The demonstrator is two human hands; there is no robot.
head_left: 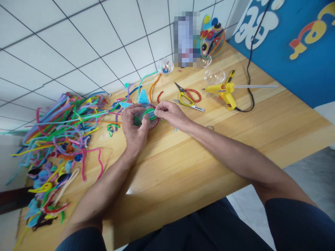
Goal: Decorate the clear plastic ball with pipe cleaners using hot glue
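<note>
A round craft piece (154, 124) of clear plastic, with a red rim and blue pointed pipe-cleaner ears (143, 97), is between my hands above the table. On its front sits a green-edged oval coil of pipe cleaner (150, 113) with blue inside. My left hand (134, 127) curls around the left side, thumb against the coil. The thumb and forefinger of my right hand (169, 113) pinch together at the coil's right edge. My fingers partly cover the piece, so its back is hidden.
Red-and-yellow scissors (187, 97), tweezers (195, 106) and a yellow glue gun (225, 94) with a black cord lie to the right. Clear plastic bowls (214, 76) stand near the wall. A tangled pile of colourful pipe cleaners (60, 129) spreads along the left.
</note>
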